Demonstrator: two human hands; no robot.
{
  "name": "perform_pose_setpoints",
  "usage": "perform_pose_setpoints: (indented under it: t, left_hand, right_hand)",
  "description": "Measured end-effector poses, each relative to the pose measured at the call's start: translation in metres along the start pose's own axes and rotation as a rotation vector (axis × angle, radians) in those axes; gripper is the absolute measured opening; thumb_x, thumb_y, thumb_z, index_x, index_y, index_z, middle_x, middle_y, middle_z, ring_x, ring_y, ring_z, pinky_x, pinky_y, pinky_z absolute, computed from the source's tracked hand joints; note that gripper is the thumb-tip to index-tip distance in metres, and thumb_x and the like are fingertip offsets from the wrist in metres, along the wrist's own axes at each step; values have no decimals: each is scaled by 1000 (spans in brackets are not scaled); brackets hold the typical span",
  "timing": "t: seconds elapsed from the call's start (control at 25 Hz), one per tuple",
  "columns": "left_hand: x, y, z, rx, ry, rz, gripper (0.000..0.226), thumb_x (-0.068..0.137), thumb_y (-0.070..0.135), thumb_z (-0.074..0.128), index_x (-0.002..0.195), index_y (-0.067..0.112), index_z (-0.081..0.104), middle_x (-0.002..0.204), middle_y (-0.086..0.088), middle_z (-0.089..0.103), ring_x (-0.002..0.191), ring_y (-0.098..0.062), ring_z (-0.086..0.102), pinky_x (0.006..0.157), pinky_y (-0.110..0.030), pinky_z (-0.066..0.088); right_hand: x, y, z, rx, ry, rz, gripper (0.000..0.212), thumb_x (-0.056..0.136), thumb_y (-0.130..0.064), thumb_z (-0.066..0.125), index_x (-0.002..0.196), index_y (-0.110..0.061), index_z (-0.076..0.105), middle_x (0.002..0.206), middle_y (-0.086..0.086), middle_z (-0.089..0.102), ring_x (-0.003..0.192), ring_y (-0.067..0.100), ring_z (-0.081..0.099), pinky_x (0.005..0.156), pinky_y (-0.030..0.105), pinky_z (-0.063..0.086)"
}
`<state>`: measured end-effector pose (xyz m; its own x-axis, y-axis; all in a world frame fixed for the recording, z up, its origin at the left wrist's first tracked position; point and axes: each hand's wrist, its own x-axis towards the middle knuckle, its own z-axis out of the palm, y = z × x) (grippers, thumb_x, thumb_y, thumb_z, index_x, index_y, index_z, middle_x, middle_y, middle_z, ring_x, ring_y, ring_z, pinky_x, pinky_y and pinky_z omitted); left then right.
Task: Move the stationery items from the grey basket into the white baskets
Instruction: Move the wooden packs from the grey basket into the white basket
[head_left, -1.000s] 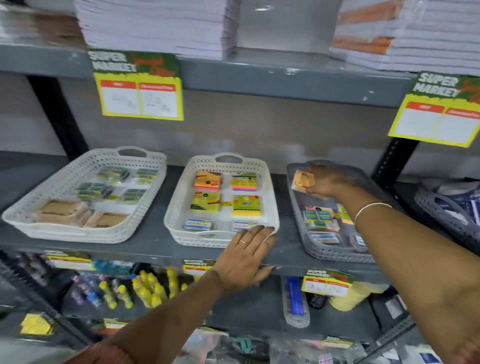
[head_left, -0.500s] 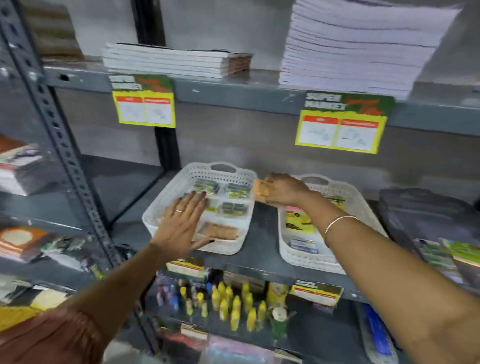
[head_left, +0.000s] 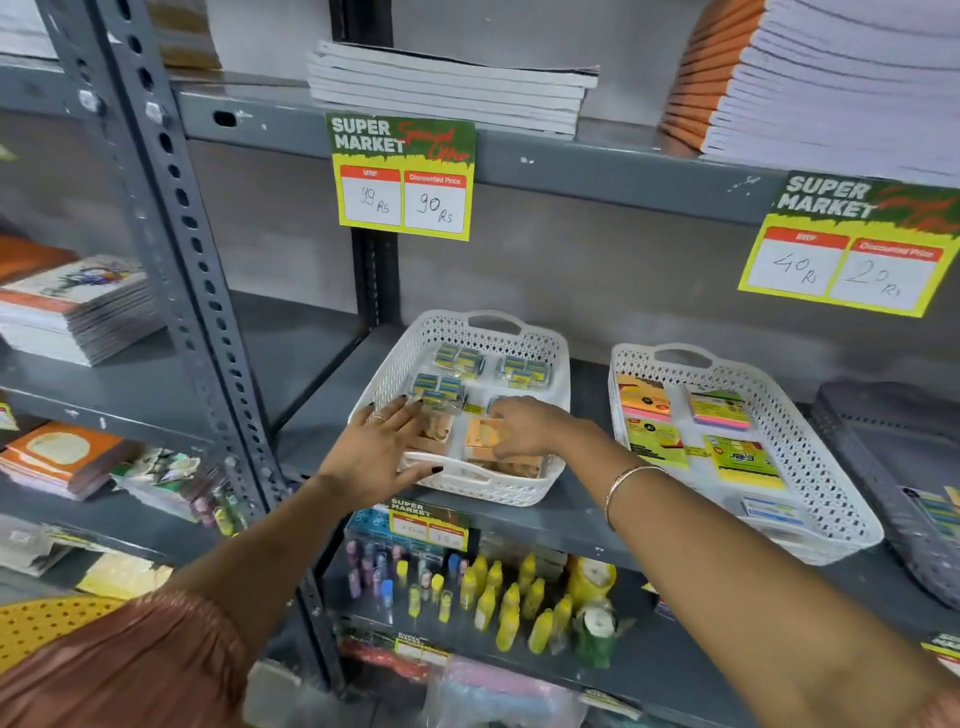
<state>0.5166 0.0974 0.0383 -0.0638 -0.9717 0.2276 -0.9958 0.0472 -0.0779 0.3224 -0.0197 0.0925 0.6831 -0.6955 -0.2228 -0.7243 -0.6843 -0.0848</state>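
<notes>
Two white baskets stand on the middle shelf. My right hand (head_left: 524, 426) is inside the left white basket (head_left: 558, 364), shut on a small orange packet (head_left: 483, 434) just above the brown packets (head_left: 511, 465) at its front. My left hand (head_left: 382, 447) rests flat, fingers spread, on that basket's front left rim and on the brown packets there. Blue-and-yellow staple packs (head_left: 460, 361) fill its back half. The right white basket (head_left: 826, 467) holds sticky-note pads (head_left: 719, 410). The grey basket (head_left: 883, 415) shows only partly at the right edge.
Stacks of notebooks (head_left: 447, 88) lie on the shelf above, with price tags (head_left: 402, 179) hanging from its edge. Yellow glue bottles (head_left: 498, 597) stand on the shelf below. A perforated grey upright (head_left: 176, 249) rises at the left, with books (head_left: 78, 306) beyond it.
My right hand carried the orange packet from the grey basket leftward into the left white basket. My left hand shifted from the middle basket's front to the left basket. The view swung left.
</notes>
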Motion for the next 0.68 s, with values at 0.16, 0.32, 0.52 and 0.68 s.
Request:
perform_pose_setpoints:
  t: [0.16, 0.32, 0.52, 0.68]
  left_hand:
    - [0, -1, 3, -28, 5, -9, 103, 71, 80, -10, 140, 17, 34, 149, -4, 35, 139, -22, 26, 112, -47, 21]
    - [-1, 1, 1, -33, 8, -16, 101, 73, 78, -8, 140, 16, 36, 148, -5, 36, 138, -22, 28, 111, -47, 23]
    - [-2, 2, 0, -39, 2, -28, 102, 73, 79, -9, 139, 16, 36, 148, -4, 35, 138, -21, 27, 112, -47, 23]
    - [-2, 3, -1, -49, -5, -35, 103, 71, 79, -11, 140, 18, 35, 149, -3, 33, 139, -20, 25, 113, -47, 21]
  right_hand:
    - [0, -2, 8, 3, -37, 6, 56, 83, -33, 64, 129, -7, 48, 129, 13, 55, 116, 31, 52, 94, 40, 47]
    - [1, 0, 11, 6, -30, 11, 53, 85, -31, 63, 129, -5, 48, 131, 14, 54, 118, 31, 51, 94, 38, 45]
    - [1, 1, 14, -21, -48, -2, 64, 80, -30, 69, 134, -9, 43, 136, 12, 51, 123, 30, 49, 99, 42, 45]
    - [4, 3, 16, -38, -37, 6, 64, 78, -27, 72, 133, -9, 44, 135, 12, 52, 121, 30, 50, 98, 43, 46]
